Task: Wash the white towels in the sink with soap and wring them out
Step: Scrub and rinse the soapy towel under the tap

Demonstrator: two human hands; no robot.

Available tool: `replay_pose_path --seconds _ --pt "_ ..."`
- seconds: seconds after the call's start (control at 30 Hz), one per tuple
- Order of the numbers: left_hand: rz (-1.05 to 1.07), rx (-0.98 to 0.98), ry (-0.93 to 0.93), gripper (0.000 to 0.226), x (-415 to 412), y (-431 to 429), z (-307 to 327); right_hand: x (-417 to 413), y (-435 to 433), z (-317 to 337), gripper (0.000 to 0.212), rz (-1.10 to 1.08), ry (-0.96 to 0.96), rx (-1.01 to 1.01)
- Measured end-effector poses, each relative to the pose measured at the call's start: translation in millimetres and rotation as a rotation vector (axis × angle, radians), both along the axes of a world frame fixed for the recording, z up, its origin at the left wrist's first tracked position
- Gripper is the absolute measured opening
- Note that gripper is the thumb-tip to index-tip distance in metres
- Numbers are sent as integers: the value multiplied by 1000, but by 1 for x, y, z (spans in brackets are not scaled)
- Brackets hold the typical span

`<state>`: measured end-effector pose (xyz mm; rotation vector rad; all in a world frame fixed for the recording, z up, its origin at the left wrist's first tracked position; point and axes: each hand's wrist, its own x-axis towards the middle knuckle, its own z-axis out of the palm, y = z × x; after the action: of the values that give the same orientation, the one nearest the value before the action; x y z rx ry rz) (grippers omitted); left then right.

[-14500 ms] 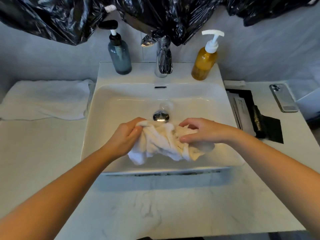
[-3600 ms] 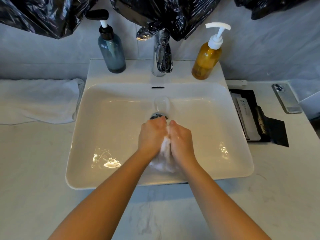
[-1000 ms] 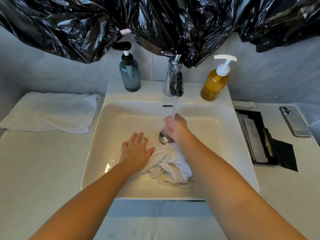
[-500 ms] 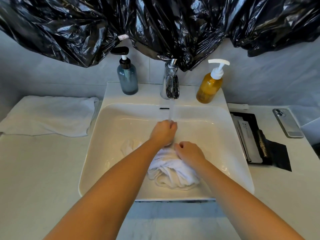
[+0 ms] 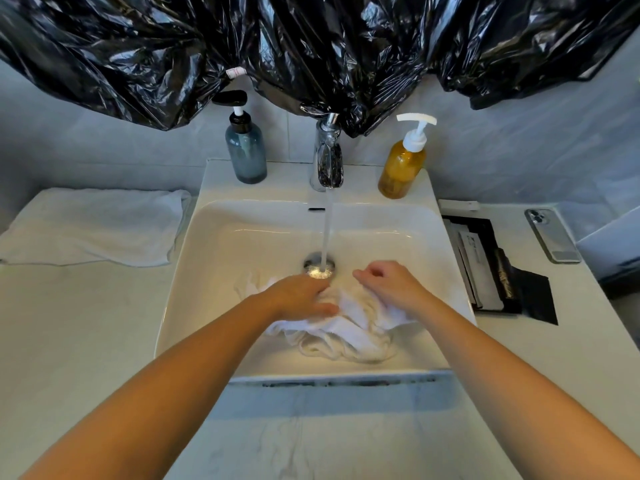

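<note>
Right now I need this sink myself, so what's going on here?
A person is washing a white towel in the sink. The faucet is running, its stream landing on the drain just beyond the towel. The left hand presses flat on the bunched cloth; the right hand rests on its other side, fingers loosely curled. A second towel lies on the counter to the left.

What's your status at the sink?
Left hand pressing towel in sink. Right hand loosely curled, holding nothing. Tap running onto drain. Second towel left of sink.
</note>
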<state>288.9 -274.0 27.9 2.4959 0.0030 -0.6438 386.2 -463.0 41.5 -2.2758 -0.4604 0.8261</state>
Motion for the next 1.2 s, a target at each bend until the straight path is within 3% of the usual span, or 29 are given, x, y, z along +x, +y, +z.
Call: replay_pose_path --seconds 0.1,0.2,0.3,0.37,0.47,0.53,0.6,0.63,0.77,0.87,0.9,1.0,1.03,1.1,1.2 --pt "-13 71 44 25 -6 9 8 21 -7 17 33 58 -82 -62" --pt "-79 244 164 14 -10 24 25 29 -24 35 28 130 46 -146" --pt "-156 362 321 36 -12 26 40 19 -17 43 13 349 27 -283" --pt "-111 232 250 58 -10 16 42 13 -3 49 9 348 -76 -177" --pt "133 -168 71 85 -3 -10 41 10 18 65 11 326 -197 26" --pt "330 -354 -55 62 3 -23 43 9 25 71 10 295 -212 103" --pt "472 -443 -96 28 6 -25 44 12 23 65 6 160 -202 167" --pt "549 -489 -90 23 7 -22 43 14 18 58 10 63 -209 172" --pt "1045 -793 -64 28 -2 6 26 -2 -11 21 39 -221 -140 7" --pt "1488 -1180 -88 25 -9 31 23 -37 -9 4 35 -126 -21 -155" --pt "1584 -1278 -100 20 -10 38 24 -51 -2 1 44 -67 38 -177" --pt "1686 -1330 -159 20 -14 51 30 -92 37 -6 103 47 182 -179" --pt "1685 -1310 -175 20 -14 52 31 -104 52 -10 113 42 170 -191" --pt "1669 -1298 -153 20 -18 50 31 -126 82 -18 107 -65 84 -190" --pt "1615 -1270 -147 16 -24 45 37 -133 101 -23 75 -158 6 -123"
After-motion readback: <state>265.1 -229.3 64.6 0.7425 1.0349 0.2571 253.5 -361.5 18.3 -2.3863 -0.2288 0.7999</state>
